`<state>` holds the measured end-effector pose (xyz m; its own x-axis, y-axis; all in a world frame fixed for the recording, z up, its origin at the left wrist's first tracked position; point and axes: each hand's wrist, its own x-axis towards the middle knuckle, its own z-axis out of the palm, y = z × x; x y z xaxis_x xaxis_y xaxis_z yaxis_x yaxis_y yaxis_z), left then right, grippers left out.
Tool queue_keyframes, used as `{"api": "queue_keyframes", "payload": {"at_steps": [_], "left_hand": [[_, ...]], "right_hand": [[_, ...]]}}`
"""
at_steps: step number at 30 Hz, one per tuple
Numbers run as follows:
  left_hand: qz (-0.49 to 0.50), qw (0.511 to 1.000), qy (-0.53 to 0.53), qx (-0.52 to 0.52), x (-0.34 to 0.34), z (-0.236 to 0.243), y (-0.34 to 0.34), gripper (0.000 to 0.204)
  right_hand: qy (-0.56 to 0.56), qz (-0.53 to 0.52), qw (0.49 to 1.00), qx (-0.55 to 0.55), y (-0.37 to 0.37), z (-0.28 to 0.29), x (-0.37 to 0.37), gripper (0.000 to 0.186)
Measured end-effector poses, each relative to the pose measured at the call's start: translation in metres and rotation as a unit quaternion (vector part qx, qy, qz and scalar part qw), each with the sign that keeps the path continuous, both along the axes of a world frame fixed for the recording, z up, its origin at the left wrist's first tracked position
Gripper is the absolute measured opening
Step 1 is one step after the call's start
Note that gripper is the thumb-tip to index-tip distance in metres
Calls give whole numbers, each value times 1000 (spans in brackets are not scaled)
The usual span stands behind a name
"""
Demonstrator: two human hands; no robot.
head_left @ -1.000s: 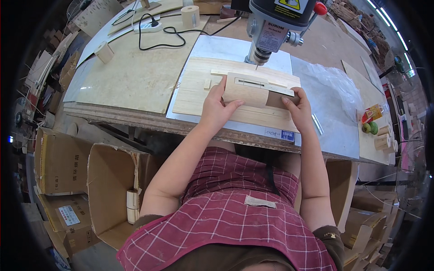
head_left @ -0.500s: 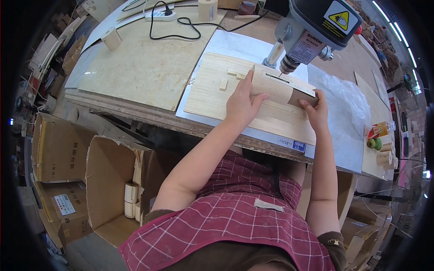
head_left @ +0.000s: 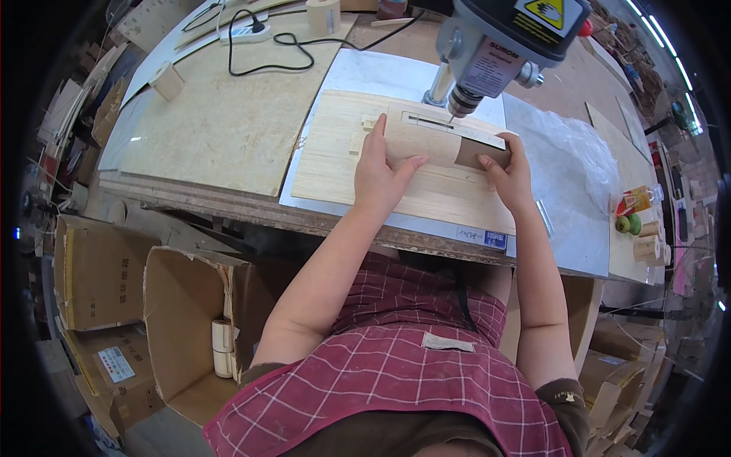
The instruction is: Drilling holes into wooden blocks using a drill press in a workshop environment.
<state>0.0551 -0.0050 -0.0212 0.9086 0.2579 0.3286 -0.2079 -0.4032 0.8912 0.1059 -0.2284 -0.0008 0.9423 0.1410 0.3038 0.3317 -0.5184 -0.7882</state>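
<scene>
A pale wooden block (head_left: 421, 145) with a slotted insert on top and a grey-brown panel at its right end is held between my two hands. My left hand (head_left: 381, 171) grips its left end, thumb against the near face and fingers around the far side. My right hand (head_left: 510, 171) pinches the right end beside the panel. Above the slot's right end hangs the drill press chuck (head_left: 463, 101) with a thin bit; I cannot tell whether the bit touches the wood. Under the block lies a flat wooden board (head_left: 327, 164). Small wooden pieces (head_left: 355, 142) lie beside my left fingers.
The drill press (head_left: 499, 65) stands at the back. A black cable (head_left: 304, 53) runs to a white power strip (head_left: 245, 32). Clear plastic film (head_left: 582, 148) lies right, near several wooden cylinders (head_left: 647, 248). An open cardboard box (head_left: 179, 305) stands below left.
The wooden block has slid left under the drill with both hands on it, so the bit is now over the slot's right end. The whole view has shifted slightly.
</scene>
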Motion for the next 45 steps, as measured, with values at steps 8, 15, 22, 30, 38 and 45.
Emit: {"api": "queue_keyframes", "payload": {"at_steps": [8, 15, 22, 30, 38, 45], "left_hand": [[-11, 999, -27, -26, 8, -17, -1, 85], [-11, 999, -26, -43, 10, -20, 3, 85], [-20, 998, -26, -55, 11, -19, 0, 86], [-8, 999, -13, -35, 7, -14, 2, 85], [-14, 998, -11, -54, 9, -16, 1, 85], [-20, 997, -14, -73, 9, -15, -1, 83]], "right_hand": [[-188, -60, 980, 35, -37, 88, 38, 50], [-207, -60, 973, 87, 8, 205, 63, 26], [-252, -144, 937, -193, 44, 227, 45, 32], [-344, -112, 909, -205, 43, 212, -14, 27], [-376, -102, 897, -208, 36, 168, -37, 19], [-455, -130, 865, -167, 33, 137, -34, 18]]}}
